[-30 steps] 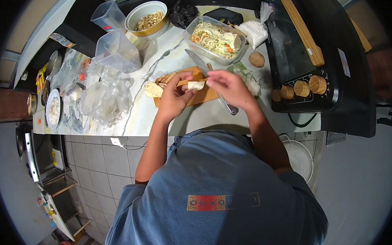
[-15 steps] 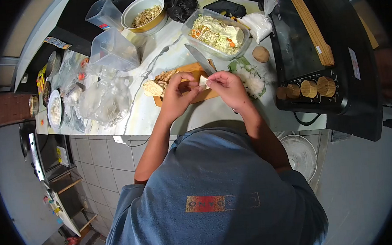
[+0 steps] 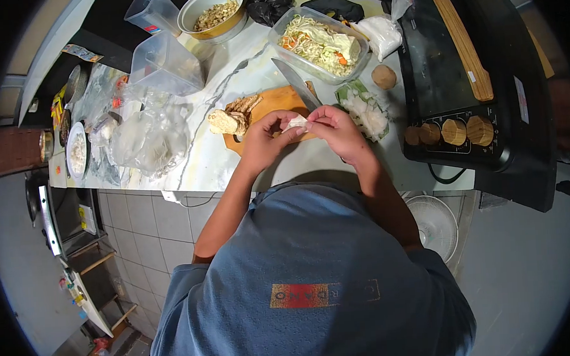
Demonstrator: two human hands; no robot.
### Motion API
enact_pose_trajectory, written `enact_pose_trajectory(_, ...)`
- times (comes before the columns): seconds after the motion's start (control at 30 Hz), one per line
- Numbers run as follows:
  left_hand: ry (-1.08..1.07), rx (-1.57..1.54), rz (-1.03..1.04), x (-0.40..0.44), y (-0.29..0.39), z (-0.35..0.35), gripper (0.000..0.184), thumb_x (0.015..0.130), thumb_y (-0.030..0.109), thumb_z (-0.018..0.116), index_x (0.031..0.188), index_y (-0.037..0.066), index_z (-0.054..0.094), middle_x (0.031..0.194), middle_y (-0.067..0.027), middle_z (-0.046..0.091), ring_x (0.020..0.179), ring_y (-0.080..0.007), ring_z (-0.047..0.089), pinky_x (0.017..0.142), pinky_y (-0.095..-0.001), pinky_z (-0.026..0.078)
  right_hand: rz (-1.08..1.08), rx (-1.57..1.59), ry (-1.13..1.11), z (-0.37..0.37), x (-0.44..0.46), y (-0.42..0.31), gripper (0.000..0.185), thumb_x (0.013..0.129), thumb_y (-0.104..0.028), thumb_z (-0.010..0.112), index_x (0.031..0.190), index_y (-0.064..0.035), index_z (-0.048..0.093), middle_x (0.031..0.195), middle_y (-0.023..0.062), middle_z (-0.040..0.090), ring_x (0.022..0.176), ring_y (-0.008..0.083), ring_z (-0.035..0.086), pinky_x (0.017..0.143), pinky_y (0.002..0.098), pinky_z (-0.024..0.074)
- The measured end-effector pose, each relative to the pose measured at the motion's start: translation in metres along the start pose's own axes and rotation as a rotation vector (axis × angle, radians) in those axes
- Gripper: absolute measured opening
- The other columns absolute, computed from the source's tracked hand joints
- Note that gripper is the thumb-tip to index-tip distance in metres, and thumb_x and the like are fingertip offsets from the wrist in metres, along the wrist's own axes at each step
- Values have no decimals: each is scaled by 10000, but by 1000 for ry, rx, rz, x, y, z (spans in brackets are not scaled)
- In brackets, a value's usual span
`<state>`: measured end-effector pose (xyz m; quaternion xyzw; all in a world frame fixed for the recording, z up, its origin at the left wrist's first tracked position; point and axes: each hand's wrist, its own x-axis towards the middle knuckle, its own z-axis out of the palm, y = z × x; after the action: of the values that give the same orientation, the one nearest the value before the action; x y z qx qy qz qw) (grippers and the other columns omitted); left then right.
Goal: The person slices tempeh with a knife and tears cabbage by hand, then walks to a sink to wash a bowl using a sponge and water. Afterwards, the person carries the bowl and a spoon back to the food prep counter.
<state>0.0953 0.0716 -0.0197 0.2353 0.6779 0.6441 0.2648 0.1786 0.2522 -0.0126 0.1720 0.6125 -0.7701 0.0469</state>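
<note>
My left hand (image 3: 271, 140) and my right hand (image 3: 338, 133) meet over a wooden cutting board (image 3: 275, 105), fingertips pinched on a small white piece (image 3: 297, 122) whose kind I cannot make out. At the board's left lie a pale block that looks like tempeh (image 3: 223, 122) and brown cut strips (image 3: 245, 103). A knife (image 3: 293, 81) lies slanted across the board's far right corner, its blade pointing away and its handle hidden by my right hand. Right of that hand, whitish translucent pieces (image 3: 367, 114) rest on a green leaf.
Behind the board stands a clear container (image 3: 279, 33) of noodles and shredded vegetables. A round brown lump (image 3: 383, 77), a bag of white powder (image 3: 381, 36) and a black stove (image 3: 453, 130) are to the right. Plastic bags (image 3: 151, 140), a clear bin (image 3: 166, 65) and a pot (image 3: 185, 21) stand left.
My fingers have shifted slightly around the white piece, which now shows flatter and wider between them. My left hand is a little lower on the board, uncovering more of the strips. The view has tilted slightly.
</note>
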Motion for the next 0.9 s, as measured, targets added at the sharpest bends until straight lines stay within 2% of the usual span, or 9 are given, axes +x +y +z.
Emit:
enact_pose_trajectory(0.1,20,-44,-51,-1,-1,0,287,830,67,755,1096,14,662,949,-6,626,857,-72,550,758,-241,475,-14,-5,-17,2,-5,-6,123,903,-75,643,1005,-28,594,930,22,647,869,71,588,733,210,452)
enact_pose_trajectory(0.17,40,147,93,0,4,-1,253,824,65,753,1063,13,687,975,-44,641,865,-102,580,756,-253,482,-22,-33,-37,1,-6,-7,117,904,-64,642,1006,-24,601,941,25,651,870,71,591,746,214,461)
enact_pose_trajectory(0.27,21,196,101,-1,11,0,207,848,35,718,1050,0,689,1013,-81,633,932,-150,596,811,-278,478,-59,-55,-33,0,-5,-3,122,907,-63,642,1012,-6,617,938,28,662,855,76,598,754,224,476)
enact_pose_trajectory(0.53,20,272,150,-1,23,-1,159,850,51,717,1006,23,710,972,-80,641,899,-167,595,809,-281,464,-212,-47,53,4,-10,-9,169,901,-89,662,1046,-6,636,924,55,675,834,91,611,722,227,482)
enact_pose_trajectory(0.6,25,250,138,-1,26,0,150,850,53,718,996,23,712,957,-76,644,892,-164,594,808,-279,462,-305,-312,32,2,-13,-13,202,884,-97,685,1060,-10,634,913,64,673,825,93,614,699,226,476)
enact_pose_trajectory(0.7,13,254,109,-2,30,2,143,844,54,724,982,23,712,939,-74,649,878,-165,602,795,-279,465,-366,-463,119,0,-12,-13,260,884,-63,678,1126,6,610,965,52,671,866,75,608,689,205,447)
enact_pose_trajectory(0.83,110,323,184,-2,30,4,144,823,44,739,966,31,730,909,-66,653,852,-162,608,768,-277,471,-292,-287,193,-2,-8,-2,247,888,-56,673,1119,16,624,990,68,684,872,82,624,710,209,467)
enact_pose_trajectory(0.9,132,355,201,-2,30,3,144,815,39,745,959,34,738,898,-65,656,843,-160,610,756,-273,475,-283,-248,141,-4,-7,2,271,874,-106,701,1118,0,645,936,67,706,765,83,611,678,220,474)
